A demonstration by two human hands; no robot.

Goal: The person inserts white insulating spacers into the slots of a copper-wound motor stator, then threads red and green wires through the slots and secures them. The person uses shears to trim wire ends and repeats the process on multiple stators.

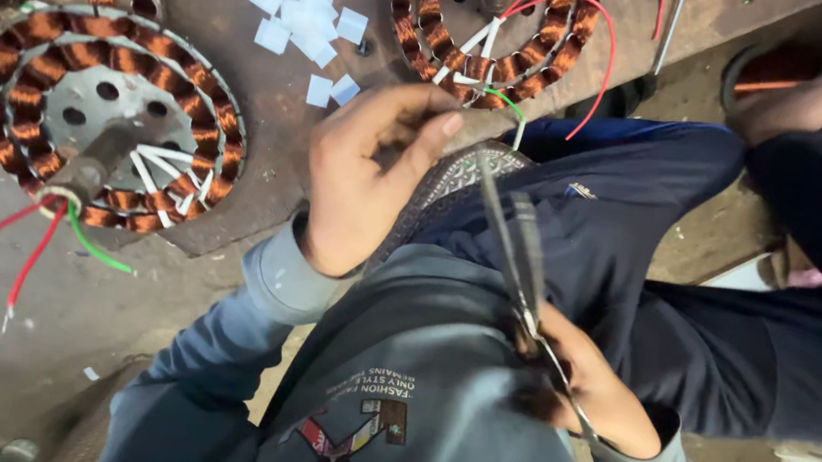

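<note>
Left hand (370, 182) pinches thin floppy wire (515, 121) from stator (495, 33) just above it, right hand (597, 390) closed on stiff scissors (515, 241) by handles, blades open toward wire; light, grip near end.

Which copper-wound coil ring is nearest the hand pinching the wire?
The top-centre ring, just above the left hand; the larger ring lies farther left.
</note>
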